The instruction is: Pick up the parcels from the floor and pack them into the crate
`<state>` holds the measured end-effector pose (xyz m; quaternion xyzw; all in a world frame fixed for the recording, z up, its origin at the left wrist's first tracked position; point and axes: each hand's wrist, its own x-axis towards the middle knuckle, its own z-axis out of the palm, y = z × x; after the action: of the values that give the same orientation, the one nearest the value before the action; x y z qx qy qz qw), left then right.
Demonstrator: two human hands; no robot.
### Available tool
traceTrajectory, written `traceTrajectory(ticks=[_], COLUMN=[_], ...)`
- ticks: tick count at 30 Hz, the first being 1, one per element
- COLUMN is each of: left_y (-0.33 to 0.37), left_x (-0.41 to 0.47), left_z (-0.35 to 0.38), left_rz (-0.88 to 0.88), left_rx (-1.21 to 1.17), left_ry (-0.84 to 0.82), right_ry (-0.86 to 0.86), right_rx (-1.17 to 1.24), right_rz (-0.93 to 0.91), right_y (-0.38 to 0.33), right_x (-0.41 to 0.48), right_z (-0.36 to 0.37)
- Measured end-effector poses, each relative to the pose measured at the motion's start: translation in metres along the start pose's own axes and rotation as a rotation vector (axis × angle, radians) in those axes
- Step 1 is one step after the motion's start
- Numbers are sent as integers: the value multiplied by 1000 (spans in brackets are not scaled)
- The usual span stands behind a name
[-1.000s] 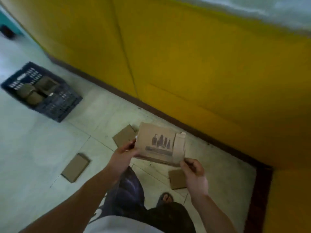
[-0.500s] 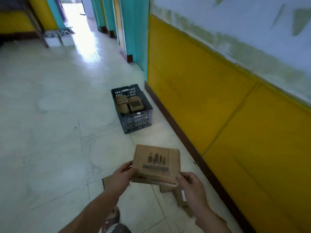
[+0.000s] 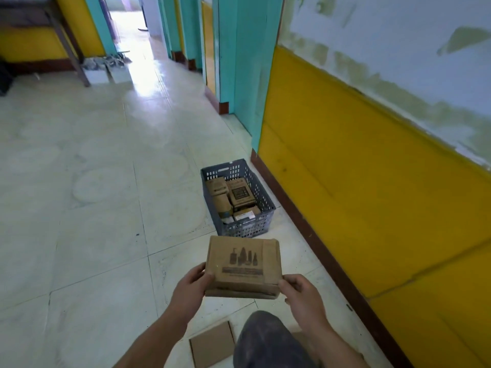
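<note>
A brown cardboard parcel (image 3: 243, 264) is held in the air in front of the person, between both hands. Its printed face, which shows a row of bottle shapes above a dark band of text, is turned up toward the camera. The left hand (image 3: 192, 284) is clamped on the near left corner, with the thumb laid on the top face and the fingers tucked under the box. The right hand (image 3: 299, 289) is clamped on the near right corner, the thumb on the upper edge and the fingers curled beneath. A second, thinner piece of cardboard seems to be pressed against the underside of the parcel, though whether it is a separate box cannot be told.

Beyond the parcel, a dark slatted plastic crate (image 3: 245, 229) is set on the pale tiled floor (image 3: 93, 235), close beside the brown skirting of the yellow wall (image 3: 358, 181). Several cardboard boxes (image 3: 240, 193) are already packed inside it, and part of the near end is less full. The held parcel is well short of the crate and above the floor.

A flat cardboard parcel (image 3: 212, 342) is left lying on the floor just beside the person's dark-trousered knee (image 3: 265, 338), below the left forearm.
</note>
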<state>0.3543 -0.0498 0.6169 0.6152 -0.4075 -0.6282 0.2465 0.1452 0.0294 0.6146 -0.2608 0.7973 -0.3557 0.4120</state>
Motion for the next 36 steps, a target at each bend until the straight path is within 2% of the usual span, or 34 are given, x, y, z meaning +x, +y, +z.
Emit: traceTrajectory(ticks=[7, 12, 17, 25, 30, 34, 36], left_y=[67, 132, 187, 249, 280, 292, 297], left_x=[130, 227, 291, 403, 504, 593, 621], left_z=[16, 45, 56, 52, 35, 6, -3], left_rz=[-62, -114, -136, -132, -110, -163, -163], left_rx=[25, 89, 151, 213, 282, 392, 413], left_ry=[33, 70, 53, -38, -159, -287, -356], right_ry=[-46, -104, -131, -74, 0, 166, 187], right_rx=[68, -20, 2, 43, 26, 196, 291], right_rz=[54, 82, 112, 290, 395, 536, 612], right_y=[-54, -96, -134, -175, -214, -248, -259], right_x=[139, 259, 326, 396, 440, 455, 455], right_z=[34, 39, 47, 96, 149, 209, 236])
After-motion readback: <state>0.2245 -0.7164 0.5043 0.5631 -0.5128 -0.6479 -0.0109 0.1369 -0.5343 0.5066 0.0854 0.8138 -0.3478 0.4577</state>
